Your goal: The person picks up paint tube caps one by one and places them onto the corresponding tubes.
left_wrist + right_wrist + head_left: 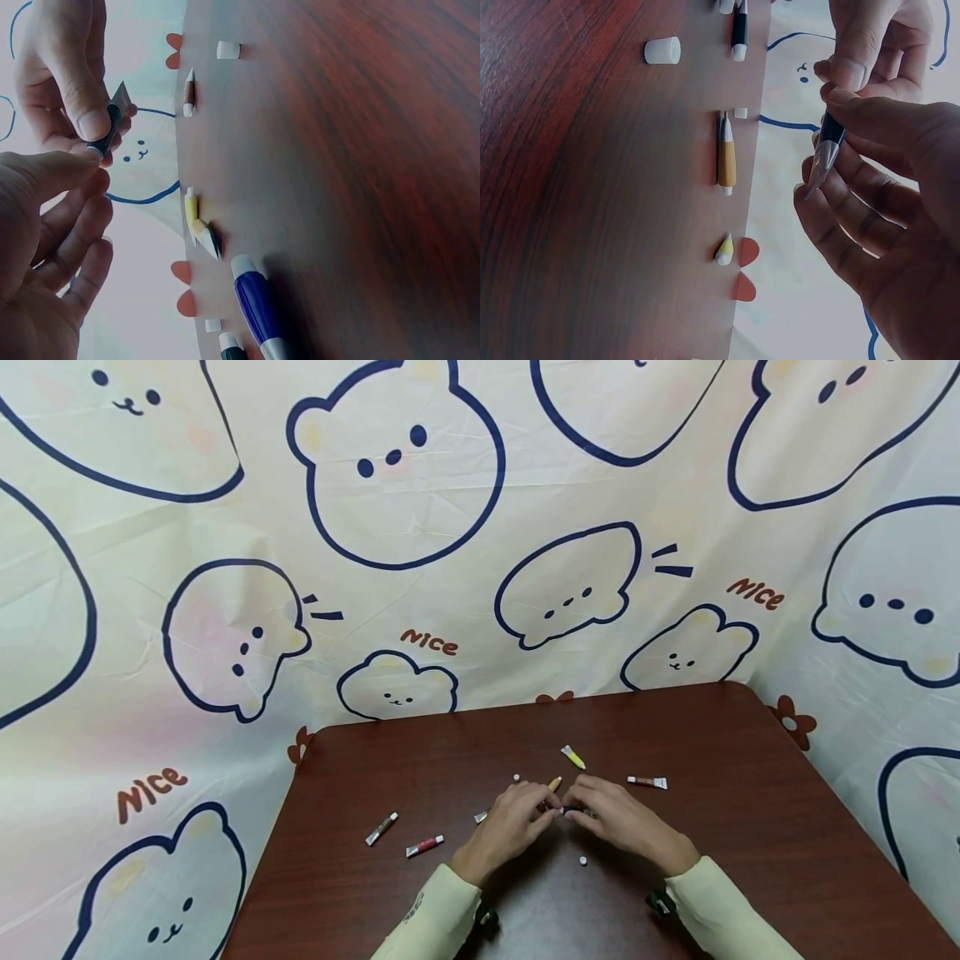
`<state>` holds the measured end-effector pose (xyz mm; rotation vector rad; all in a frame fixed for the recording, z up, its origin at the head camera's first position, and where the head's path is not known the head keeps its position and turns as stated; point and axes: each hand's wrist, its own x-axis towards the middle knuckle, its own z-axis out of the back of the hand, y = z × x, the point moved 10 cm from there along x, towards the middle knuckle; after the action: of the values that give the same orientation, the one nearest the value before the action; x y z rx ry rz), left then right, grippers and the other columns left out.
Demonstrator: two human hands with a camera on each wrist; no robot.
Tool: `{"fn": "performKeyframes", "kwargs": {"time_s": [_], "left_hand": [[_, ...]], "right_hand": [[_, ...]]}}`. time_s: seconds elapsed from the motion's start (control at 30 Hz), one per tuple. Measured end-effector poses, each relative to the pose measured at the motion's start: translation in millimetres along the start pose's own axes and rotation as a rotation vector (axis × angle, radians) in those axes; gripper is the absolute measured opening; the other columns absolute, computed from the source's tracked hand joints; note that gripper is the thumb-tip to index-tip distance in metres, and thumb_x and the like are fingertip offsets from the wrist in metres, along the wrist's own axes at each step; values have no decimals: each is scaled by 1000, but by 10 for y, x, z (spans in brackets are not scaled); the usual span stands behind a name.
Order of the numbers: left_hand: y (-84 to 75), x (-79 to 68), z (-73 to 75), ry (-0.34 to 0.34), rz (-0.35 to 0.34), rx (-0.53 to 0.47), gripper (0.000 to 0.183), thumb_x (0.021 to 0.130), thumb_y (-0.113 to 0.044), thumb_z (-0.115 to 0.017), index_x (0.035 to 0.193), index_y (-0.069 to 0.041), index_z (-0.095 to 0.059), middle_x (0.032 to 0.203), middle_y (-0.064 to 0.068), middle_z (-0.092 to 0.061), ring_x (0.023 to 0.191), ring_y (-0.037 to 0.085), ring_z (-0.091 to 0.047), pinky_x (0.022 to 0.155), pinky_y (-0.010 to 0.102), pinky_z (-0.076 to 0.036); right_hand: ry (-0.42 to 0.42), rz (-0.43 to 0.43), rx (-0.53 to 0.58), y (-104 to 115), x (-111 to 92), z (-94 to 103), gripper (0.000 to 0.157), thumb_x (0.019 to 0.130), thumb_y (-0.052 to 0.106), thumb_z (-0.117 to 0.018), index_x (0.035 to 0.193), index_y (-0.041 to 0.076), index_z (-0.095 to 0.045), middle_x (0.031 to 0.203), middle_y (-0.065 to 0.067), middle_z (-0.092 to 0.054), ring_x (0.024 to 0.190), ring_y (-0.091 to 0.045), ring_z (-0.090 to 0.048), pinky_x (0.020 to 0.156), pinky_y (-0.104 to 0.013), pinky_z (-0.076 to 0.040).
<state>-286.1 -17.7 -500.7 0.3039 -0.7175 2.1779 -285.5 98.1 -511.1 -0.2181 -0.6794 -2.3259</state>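
Both hands meet over the table around a small dark paint tube (831, 139) with a silver crimped end. My right hand (618, 810) holds the tube's body between thumb and fingers. At the tube's white tip, the thumb and a finger of my left hand (510, 818) pinch it; those fingertips partly hide the tip. Just beyond the hands lie an ochre paint tube (555, 784) and a yellow one (573, 757). A blue paint tube (255, 300) rests near the left hand, which mostly covers it in the head view. A loose white cap (582, 861) sits on the near side.
Left of the hands, a red paint tube (425, 847) and a dark brown one (382, 830) lie on the dark wooden table (750, 827). A brown tube (648, 782) is to the right. Another white cap (516, 777) stands farther back. A bear-printed cloth (450, 610) hangs behind.
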Motion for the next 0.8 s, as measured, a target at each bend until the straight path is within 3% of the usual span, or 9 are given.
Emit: {"fn": "performKeyframes", "kwargs": {"time_s": [0.23, 0.5, 0.8], "left_hand": [[-107, -21, 64, -53, -113, 69, 15, 96, -10, -84, 105, -16, -74, 102, -4, -78, 94, 12, -70, 88, 31, -56], [-155, -61, 43, -51, -201, 112, 21, 92, -8, -88, 104, -16, -73, 103, -4, -76, 95, 12, -68, 88, 30, -56], [-67, -86, -2, -37, -138, 138, 17, 95, -17, -87, 107, -16, -73, 105, -4, -77, 96, 11, -70, 89, 30, -56]], "right_hand": [[52, 19, 0, 15, -11, -41, 6, 106, 15, -73, 111, 18, -72, 104, 8, -64, 88, 0, -60, 77, -25, -57], [60, 71, 8, 39, -18, -54, 7, 107, 14, -70, 112, 18, -71, 105, 8, -64, 89, 0, -58, 78, -26, -56], [92, -14, 7, -44, -32, -83, 7, 104, 15, -75, 111, 17, -73, 106, 7, -66, 91, -4, -63, 78, -27, -57]]}}
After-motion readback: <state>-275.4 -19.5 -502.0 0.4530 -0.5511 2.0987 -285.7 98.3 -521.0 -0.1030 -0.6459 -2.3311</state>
